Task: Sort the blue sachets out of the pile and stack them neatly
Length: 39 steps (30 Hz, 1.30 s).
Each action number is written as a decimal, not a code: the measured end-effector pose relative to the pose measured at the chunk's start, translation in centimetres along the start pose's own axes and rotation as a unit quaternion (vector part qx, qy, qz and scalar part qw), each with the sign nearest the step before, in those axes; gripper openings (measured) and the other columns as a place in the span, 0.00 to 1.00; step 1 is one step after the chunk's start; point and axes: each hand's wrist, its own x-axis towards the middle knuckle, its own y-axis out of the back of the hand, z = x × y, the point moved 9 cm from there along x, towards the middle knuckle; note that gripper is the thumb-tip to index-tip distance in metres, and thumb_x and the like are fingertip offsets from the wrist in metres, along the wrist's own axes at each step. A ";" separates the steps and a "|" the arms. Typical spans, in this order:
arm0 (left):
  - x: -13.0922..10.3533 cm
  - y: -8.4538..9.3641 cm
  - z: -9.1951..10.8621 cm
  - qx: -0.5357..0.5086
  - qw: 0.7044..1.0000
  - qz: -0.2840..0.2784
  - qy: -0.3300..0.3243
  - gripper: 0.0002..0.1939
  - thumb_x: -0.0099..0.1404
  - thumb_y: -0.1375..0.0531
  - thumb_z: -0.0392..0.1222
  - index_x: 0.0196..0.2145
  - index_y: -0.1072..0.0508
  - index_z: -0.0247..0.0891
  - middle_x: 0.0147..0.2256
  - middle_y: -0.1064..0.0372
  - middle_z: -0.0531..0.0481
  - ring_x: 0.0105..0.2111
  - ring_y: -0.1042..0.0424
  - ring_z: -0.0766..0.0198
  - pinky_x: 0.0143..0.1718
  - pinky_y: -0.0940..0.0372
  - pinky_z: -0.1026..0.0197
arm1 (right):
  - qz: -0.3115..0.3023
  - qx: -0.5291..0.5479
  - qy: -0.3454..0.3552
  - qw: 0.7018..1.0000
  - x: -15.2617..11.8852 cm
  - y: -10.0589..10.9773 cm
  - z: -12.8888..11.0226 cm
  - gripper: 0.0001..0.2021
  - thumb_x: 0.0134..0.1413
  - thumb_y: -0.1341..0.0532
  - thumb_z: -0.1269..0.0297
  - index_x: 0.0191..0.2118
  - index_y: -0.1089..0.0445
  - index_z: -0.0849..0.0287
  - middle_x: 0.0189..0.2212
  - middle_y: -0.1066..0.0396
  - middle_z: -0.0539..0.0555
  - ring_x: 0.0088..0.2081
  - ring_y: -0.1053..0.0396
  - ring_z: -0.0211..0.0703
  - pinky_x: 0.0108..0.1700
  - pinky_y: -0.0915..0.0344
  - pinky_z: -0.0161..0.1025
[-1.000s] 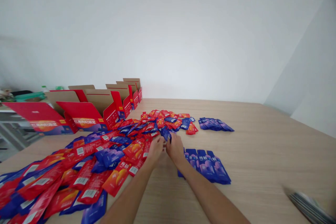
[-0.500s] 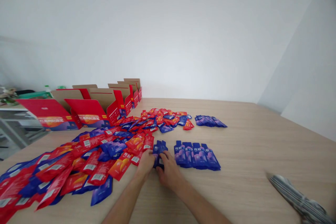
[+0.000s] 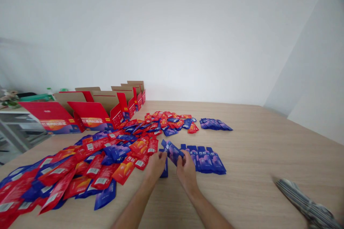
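Just left of the near row of blue fruit-print pouches (image 3: 206,161), a narrow-necked blue pouch (image 3: 173,151) is held tilted by the right hand (image 3: 186,170), its lower end pinched between thumb and fingers. Farther left of the row, the left hand (image 3: 156,166) is set with fingers curled near that pouch's neck; whether anything is gripped there cannot be told. A second blue pouch (image 3: 164,170) is partly covered by it. Because the row's left end is overlapped in view by the right hand, its pouches could be knocked askew by a brushing knuckle. The held pouch could be dropped if the pinch were loosened. Leftmost of the row, the loose red-and-blue pile (image 3: 102,166) could be disturbed by the left forearm.
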 end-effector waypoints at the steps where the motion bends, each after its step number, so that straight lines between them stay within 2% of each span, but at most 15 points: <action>1: -0.1 -1.0 0.4 -0.051 0.998 -0.029 0.003 0.16 0.63 0.45 0.50 0.31 0.24 0.36 0.31 0.25 0.43 0.34 0.26 0.55 0.37 0.36 0.58 | -0.005 0.019 -0.010 1.000 -0.1 0.1 0.3 0.15 0.59 0.48 0.61 0.48 0.34 0.60 0.40 0.24 0.59 0.39 0.26 0.48 0.42 0.31 0.40; 2: -0.3 -1.7 0.6 -0.111 0.993 -0.046 0.008 0.15 0.62 0.45 0.49 0.32 0.24 0.36 0.31 0.25 0.44 0.33 0.26 0.57 0.35 0.36 0.59 | -0.016 0.037 -0.018 0.999 -0.1 0.1 0.5 0.15 0.57 0.47 0.62 0.48 0.34 0.60 0.39 0.24 0.58 0.39 0.26 0.48 0.41 0.31 0.40; 4: -0.5 -2.2 0.8 -0.242 0.969 -0.040 0.022 0.14 0.59 0.42 0.48 0.38 0.26 0.36 0.34 0.24 0.46 0.33 0.26 0.60 0.34 0.35 0.62 | -0.056 0.067 -0.026 0.996 -0.2 -0.4 0.7 0.14 0.54 0.46 0.65 0.46 0.33 0.59 0.39 0.24 0.58 0.39 0.25 0.48 0.41 0.31 0.40; 6: -0.7 -2.6 0.6 -0.369 0.928 -0.035 0.042 0.17 0.55 0.37 0.47 0.41 0.28 0.35 0.33 0.24 0.47 0.30 0.26 0.63 0.32 0.35 0.63 | -0.100 0.070 -0.021 0.992 -0.3 -0.9 0.6 0.13 0.52 0.44 0.66 0.44 0.31 0.57 0.39 0.24 0.57 0.40 0.26 0.49 0.43 0.31 0.42; 8: -0.8 -2.8 0.4 -0.412 0.909 -0.044 0.048 0.18 0.52 0.34 0.46 0.39 0.28 0.34 0.30 0.25 0.49 0.27 0.28 0.64 0.29 0.36 0.64 | -0.112 0.039 -0.008 0.993 -0.3 -0.8 0.4 0.12 0.53 0.43 0.64 0.43 0.29 0.56 0.38 0.24 0.57 0.40 0.26 0.50 0.43 0.31 0.43; 11: -0.9 -2.7 0.4 -0.396 0.916 -0.042 0.040 0.17 0.51 0.33 0.45 0.37 0.27 0.34 0.29 0.25 0.50 0.25 0.29 0.65 0.27 0.36 0.65 | -0.110 -0.019 0.011 0.994 -0.1 -0.3 -0.2 0.11 0.55 0.42 0.58 0.39 0.27 0.56 0.32 0.25 0.55 0.35 0.28 0.49 0.39 0.34 0.41; 14: -1.0 -2.3 0.6 -0.394 0.918 -0.030 0.035 0.17 0.51 0.33 0.45 0.38 0.26 0.34 0.29 0.25 0.50 0.26 0.28 0.65 0.28 0.36 0.65 | -0.128 -0.033 0.011 0.991 0.2 -0.2 -0.4 0.13 0.57 0.43 0.53 0.29 0.28 0.56 0.23 0.30 0.50 0.26 0.34 0.43 0.29 0.40 0.37; 18: -1.4 -2.3 1.1 -0.406 0.912 -0.047 0.042 0.20 0.53 0.33 0.48 0.41 0.24 0.34 0.33 0.24 0.47 0.28 0.28 0.65 0.29 0.35 0.66 | -0.152 0.036 -0.031 0.987 0.7 -0.3 0.7 0.17 0.55 0.41 0.52 0.22 0.34 0.57 0.17 0.39 0.46 0.21 0.43 0.37 0.24 0.50 0.33; 22: -1.5 -1.7 1.1 -0.371 0.927 -0.051 0.029 0.19 0.54 0.34 0.52 0.36 0.22 0.33 0.31 0.25 0.49 0.27 0.30 0.66 0.28 0.37 0.67 | -0.228 0.087 -0.070 0.967 0.3 -1.7 1.4 0.17 0.53 0.39 0.53 0.20 0.35 0.58 0.15 0.42 0.44 0.20 0.46 0.34 0.23 0.51 0.32; 23: -1.6 -1.7 1.1 -0.358 0.932 -0.054 0.025 0.18 0.54 0.34 0.52 0.34 0.22 0.33 0.29 0.25 0.50 0.26 0.31 0.66 0.27 0.38 0.67 | -0.229 0.095 -0.066 0.967 0.3 -1.7 1.1 0.16 0.53 0.39 0.53 0.22 0.33 0.58 0.17 0.40 0.45 0.21 0.44 0.35 0.24 0.49 0.32; 27: -2.4 -2.3 1.5 -0.330 0.939 -0.093 0.026 0.15 0.52 0.33 0.49 0.29 0.21 0.33 0.24 0.28 0.51 0.23 0.33 0.67 0.25 0.40 0.67 | -0.157 0.108 -0.031 0.981 0.7 -0.3 -0.6 0.15 0.53 0.38 0.51 0.33 0.26 0.59 0.26 0.29 0.49 0.28 0.35 0.39 0.30 0.41 0.33; 30: -2.9 -2.5 2.5 -0.319 0.941 -0.112 0.016 0.13 0.51 0.33 0.48 0.27 0.22 0.33 0.23 0.30 0.52 0.22 0.35 0.68 0.24 0.41 0.67 | -0.158 0.094 -0.027 0.983 0.7 0.1 -1.0 0.18 0.55 0.40 0.49 0.27 0.28 0.59 0.22 0.33 0.47 0.25 0.38 0.37 0.27 0.45 0.33; 35: -3.5 -3.1 4.1 -0.303 0.937 -0.174 0.013 0.16 0.52 0.33 0.51 0.26 0.23 0.32 0.22 0.32 0.53 0.21 0.38 0.70 0.22 0.45 0.68 | -0.130 0.081 -0.061 0.986 0.9 0.7 -0.1 0.17 0.54 0.39 0.51 0.23 0.32 0.58 0.19 0.38 0.45 0.23 0.42 0.36 0.26 0.48 0.32; 39: -3.4 -2.7 3.5 -0.277 0.949 -0.148 0.025 0.19 0.51 0.31 0.53 0.20 0.27 0.32 0.17 0.37 0.55 0.18 0.43 0.73 0.19 0.51 0.68 | -0.124 0.102 -0.092 0.983 0.7 0.3 0.4 0.18 0.54 0.40 0.49 0.23 0.33 0.58 0.19 0.37 0.46 0.23 0.41 0.37 0.26 0.47 0.33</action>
